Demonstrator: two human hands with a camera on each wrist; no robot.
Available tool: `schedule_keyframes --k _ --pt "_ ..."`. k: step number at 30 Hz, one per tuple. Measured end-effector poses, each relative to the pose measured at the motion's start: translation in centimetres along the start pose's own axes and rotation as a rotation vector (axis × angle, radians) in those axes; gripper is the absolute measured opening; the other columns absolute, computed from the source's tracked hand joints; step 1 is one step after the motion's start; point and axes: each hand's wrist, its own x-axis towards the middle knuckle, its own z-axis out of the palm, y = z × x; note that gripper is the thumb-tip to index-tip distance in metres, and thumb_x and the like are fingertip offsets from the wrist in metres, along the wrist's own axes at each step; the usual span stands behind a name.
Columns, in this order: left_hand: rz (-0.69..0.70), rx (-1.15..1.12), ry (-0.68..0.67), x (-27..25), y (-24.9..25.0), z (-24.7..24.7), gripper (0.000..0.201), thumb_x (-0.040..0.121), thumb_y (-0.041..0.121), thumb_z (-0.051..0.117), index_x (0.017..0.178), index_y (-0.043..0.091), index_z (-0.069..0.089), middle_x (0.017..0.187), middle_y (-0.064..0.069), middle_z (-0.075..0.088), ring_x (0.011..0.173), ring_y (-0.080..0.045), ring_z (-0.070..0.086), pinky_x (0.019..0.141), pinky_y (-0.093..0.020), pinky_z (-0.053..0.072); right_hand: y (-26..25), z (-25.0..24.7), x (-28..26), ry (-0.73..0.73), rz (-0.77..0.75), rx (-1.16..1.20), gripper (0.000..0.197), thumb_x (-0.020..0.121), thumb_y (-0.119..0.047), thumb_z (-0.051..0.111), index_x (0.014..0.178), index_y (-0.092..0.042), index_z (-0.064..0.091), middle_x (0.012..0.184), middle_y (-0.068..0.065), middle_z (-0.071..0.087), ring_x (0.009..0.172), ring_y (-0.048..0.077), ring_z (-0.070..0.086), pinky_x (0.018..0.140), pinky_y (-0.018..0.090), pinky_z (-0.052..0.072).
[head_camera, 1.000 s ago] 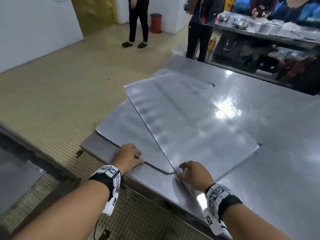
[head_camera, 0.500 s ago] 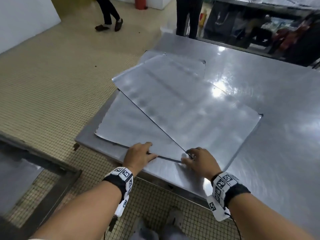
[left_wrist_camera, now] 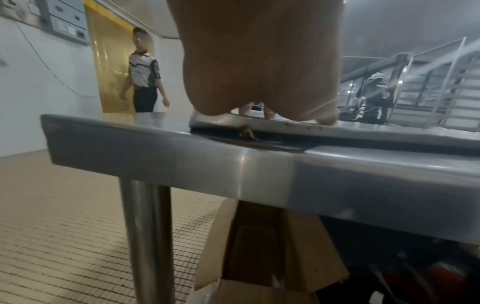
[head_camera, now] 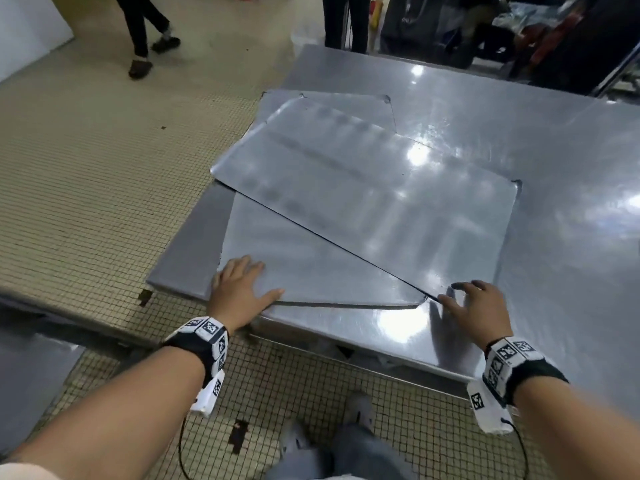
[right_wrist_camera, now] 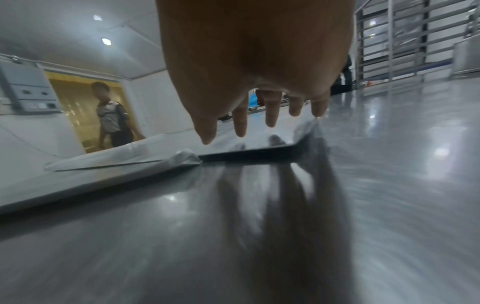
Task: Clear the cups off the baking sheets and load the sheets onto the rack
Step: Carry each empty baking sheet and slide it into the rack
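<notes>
Several flat steel baking sheets lie askew in a stack on the steel table (head_camera: pixel 571 202). The top sheet (head_camera: pixel 381 202) lies diagonally over a lower sheet (head_camera: pixel 304 268); a third sheet (head_camera: pixel 346 102) shows at the back. My left hand (head_camera: pixel 242 284) rests flat on the lower sheet's near left corner, and in the left wrist view the left hand's (left_wrist_camera: pixel 259 82) palm bears on that sheet's edge (left_wrist_camera: pixel 337 131). My right hand (head_camera: pixel 471 304) hovers with fingers spread at the top sheet's near corner; its fingertips (right_wrist_camera: pixel 270 121) hang just above that corner (right_wrist_camera: pixel 246 153). No cups are in view.
The table's front edge (left_wrist_camera: pixel 182 158) is right under my wrists, and a cardboard box (left_wrist_camera: pixel 259 246) sits beneath it. Two people's legs (head_camera: pixel 145 32) (head_camera: pixel 343 22) stand on the tiled floor beyond. A barred steel rack (right_wrist_camera: pixel 405 37) stands at the far right.
My right hand has uncurled from the top sheet's corner and shifted right with fingers spread. My left hand has flattened onto the lower sheet. My head has tilted further down.
</notes>
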Motion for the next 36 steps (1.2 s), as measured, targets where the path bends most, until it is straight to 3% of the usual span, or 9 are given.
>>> schedule_keyframes --k 3,7,13,18,23,27,30,33,36 --pt "0.024 0.029 -0.002 0.3 1.8 0.4 0.092 0.079 0.089 0.038 0.153 0.034 0.034 0.166 0.002 0.020 0.153 -0.024 0.012 0.122 -0.052 0.015 1.4 0.0 -1.3 0.011 0.087 0.086 0.038 0.088 -0.044 0.070 0.118 -0.021 0.071 0.139 0.015 0.054 0.137 0.031 0.040 0.112 0.044 0.035" --pt "0.176 0.042 -0.076 0.5 5.3 1.5 0.099 0.075 0.093 0.028 0.155 0.035 0.031 0.167 0.004 0.017 0.154 -0.022 0.006 0.124 -0.051 0.010 1.8 -0.1 -2.4 0.113 0.200 0.288 0.031 0.097 -0.029 0.061 0.124 -0.015 0.067 0.145 0.013 0.048 0.131 0.032 0.050 0.109 0.041 0.038" --pt "0.174 0.008 -0.094 1.0 7.7 2.5 0.101 0.074 0.093 0.036 0.156 0.033 0.030 0.168 0.006 0.014 0.154 -0.019 0.004 0.124 -0.054 0.007 0.6 -1.3 -1.7 0.127 0.400 0.462 0.060 0.092 -0.008 0.060 0.148 -0.019 0.041 0.145 0.022 0.042 0.119 0.039 0.055 0.101 0.039 0.043" --pt "0.175 -0.081 -0.033 1.0 7.2 2.7 0.113 0.068 0.094 0.045 0.156 0.024 0.027 0.164 0.000 0.024 0.153 -0.020 0.014 0.124 -0.052 0.012 -0.7 -2.3 -1.6 0.097 0.425 0.598 0.074 0.088 -0.002 0.054 0.152 -0.029 0.030 0.123 0.017 0.062 0.091 0.029 0.059 0.078 0.031 0.046" --pt "0.084 -0.371 -0.013 0.7 7.1 1.7 0.111 0.071 0.075 0.071 0.158 0.030 0.018 0.162 -0.002 0.026 0.150 -0.023 0.021 0.122 -0.050 0.022 -4.0 -1.3 -3.8 -0.045 0.307 0.600 0.087 0.085 -0.005 0.062 0.157 -0.025 0.018 0.120 0.014 0.065 0.096 0.030 0.064 0.080 0.035 0.052" --pt "0.000 -0.546 0.042 0.3 7.2 1.0 0.099 0.082 0.071 0.062 0.159 0.032 0.013 0.166 0.002 0.019 0.151 -0.020 0.022 0.120 -0.042 0.027 -7.2 0.6 -6.4 -0.197 0.188 0.502 0.098 0.084 -0.014 0.070 0.159 -0.023 0.008 0.091 0.009 0.072 0.071 0.021 0.067 0.059 0.024 0.050" --pt "-0.089 -0.647 0.115 0.0 7.0 0.4 0.093 0.086 0.071 0.056 0.159 0.029 0.016 0.165 0.000 0.022 0.150 -0.022 0.026 0.119 -0.044 0.030 -9.4 1.5 -8.2 -0.326 -0.002 0.462 0.105 0.085 -0.025 0.076 0.158 -0.032 0.002 0.081 0.004 0.074 0.064 0.013 0.070 0.062 0.025 0.058" --pt "-0.145 -0.677 0.165 0.0 6.4 -0.2 0.087 0.090 0.064 0.056 0.158 0.025 0.020 0.163 -0.003 0.027 0.148 -0.024 0.029 0.117 -0.043 0.031 -11.1 0.4 -7.5 -0.282 -0.105 0.351 0.086 0.091 -0.036 0.070 0.157 -0.029 0.016 0.086 0.000 0.075 0.064 0.003 0.063 0.059 0.013 0.047" --pt "-0.193 -0.691 0.189 0.0 5.4 -0.9 0.082 0.093 0.056 0.060 0.158 0.023 0.022 0.163 -0.005 0.025 0.149 -0.026 0.029 0.116 -0.043 0.031 -12.2 -0.8 -5.9 -0.204 -0.133 0.349 0.073 0.092 -0.039 0.068 0.153 -0.027 0.029 0.077 -0.009 0.069 0.065 0.003 0.062 0.058 0.016 0.045"
